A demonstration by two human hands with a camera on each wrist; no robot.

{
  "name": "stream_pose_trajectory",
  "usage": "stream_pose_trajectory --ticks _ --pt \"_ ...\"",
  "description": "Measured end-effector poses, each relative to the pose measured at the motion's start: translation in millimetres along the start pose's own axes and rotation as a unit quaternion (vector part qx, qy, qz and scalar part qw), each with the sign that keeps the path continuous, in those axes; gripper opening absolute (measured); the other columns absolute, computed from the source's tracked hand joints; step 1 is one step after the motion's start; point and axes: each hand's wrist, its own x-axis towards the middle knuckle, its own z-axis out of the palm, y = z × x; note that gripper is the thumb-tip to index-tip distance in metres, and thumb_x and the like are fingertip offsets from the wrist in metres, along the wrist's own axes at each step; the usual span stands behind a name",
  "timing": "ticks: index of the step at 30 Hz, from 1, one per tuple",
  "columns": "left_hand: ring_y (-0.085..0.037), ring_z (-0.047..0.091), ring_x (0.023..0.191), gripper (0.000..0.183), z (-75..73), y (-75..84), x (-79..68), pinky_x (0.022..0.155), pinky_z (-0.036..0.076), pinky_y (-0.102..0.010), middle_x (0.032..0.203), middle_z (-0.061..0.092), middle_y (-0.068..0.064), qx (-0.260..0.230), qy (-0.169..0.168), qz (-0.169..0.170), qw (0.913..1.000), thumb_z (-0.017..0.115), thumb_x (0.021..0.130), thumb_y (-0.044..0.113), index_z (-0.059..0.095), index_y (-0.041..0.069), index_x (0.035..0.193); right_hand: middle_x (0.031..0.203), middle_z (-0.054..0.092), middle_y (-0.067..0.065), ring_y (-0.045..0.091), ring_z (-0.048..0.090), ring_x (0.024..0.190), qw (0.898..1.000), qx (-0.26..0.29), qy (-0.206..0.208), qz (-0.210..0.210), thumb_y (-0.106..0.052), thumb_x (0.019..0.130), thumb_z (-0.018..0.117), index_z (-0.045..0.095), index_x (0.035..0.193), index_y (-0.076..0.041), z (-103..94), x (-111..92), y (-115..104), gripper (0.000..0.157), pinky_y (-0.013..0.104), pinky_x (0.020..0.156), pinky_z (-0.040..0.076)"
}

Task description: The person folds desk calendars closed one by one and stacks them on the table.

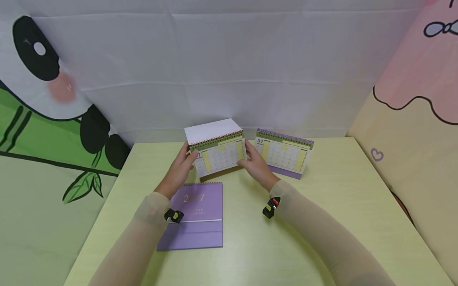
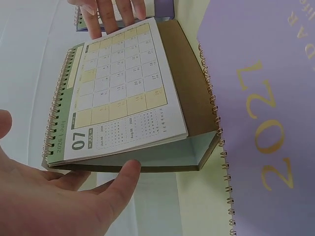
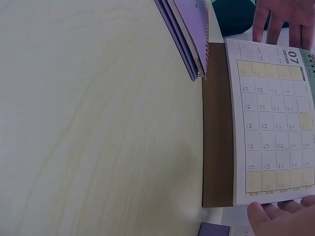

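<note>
Both hands hold a brown-based desk calendar (image 1: pixel 222 157), opened to a July page with a green header. Its spiral-bound top edge points away, and white sheets (image 1: pixel 212 130) fold over its back. At its left side my left hand (image 1: pixel 180 169) has the thumb by the front edge and fingers partly hidden behind. Gripping the right side, my right hand (image 1: pixel 259 167) keeps its thumb near the lower corner. In the left wrist view, the left thumb (image 2: pixel 129 172) touches the side of the stand. A purple-based calendar (image 1: pixel 284 157) stands right of the right hand.
A purple 2027 calendar (image 1: pixel 202 234) lies on the table near the left forearm, its spiral edge towards the held calendar. The pale wood-grain table (image 1: pixel 340 206) meets a white cloth backdrop (image 1: pixel 250 51). Cartoon-printed cloths hang on both sides.
</note>
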Motion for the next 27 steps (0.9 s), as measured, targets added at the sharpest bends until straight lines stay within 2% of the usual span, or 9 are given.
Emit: stream_pose_trajectory --ticks 11,21,27 --pt "-0.042 0.013 0.189 0.081 -1.1 2.7 0.0 0.146 0.031 -0.073 0.203 0.005 -0.004 0.005 0.002 -0.003 1.0000 0.042 0.128 0.052 -0.006 0.035 0.191 0.202 0.014 0.003 0.036 0.017 0.189 1.000 -0.001 0.001 0.001 -0.011 0.113 0.067 0.013 0.192 -0.020 0.0 1.3 0.9 0.096 0.058 0.153 0.022" --pt "-0.043 0.013 0.188 0.078 -1.2 3.5 -1.7 0.144 0.033 -0.076 0.202 0.008 -0.003 0.007 0.006 0.014 0.9999 0.044 0.128 0.049 -0.001 0.041 0.191 0.202 0.015 0.003 0.037 0.018 0.188 1.000 -0.004 0.004 0.003 -0.011 0.113 0.067 0.013 0.192 -0.020 0.4 2.0 0.6 0.096 0.059 0.153 0.022" --pt "-0.047 0.008 0.188 0.079 -1.5 3.8 -2.5 0.146 0.031 -0.075 0.203 0.005 -0.003 0.015 0.006 0.021 0.9996 0.044 0.128 0.049 -0.002 0.041 0.191 0.202 0.016 0.002 0.037 0.018 0.188 1.000 -0.002 0.001 0.001 -0.011 0.113 0.067 0.013 0.192 -0.021 0.2 1.5 0.7 0.096 0.060 0.153 0.022"
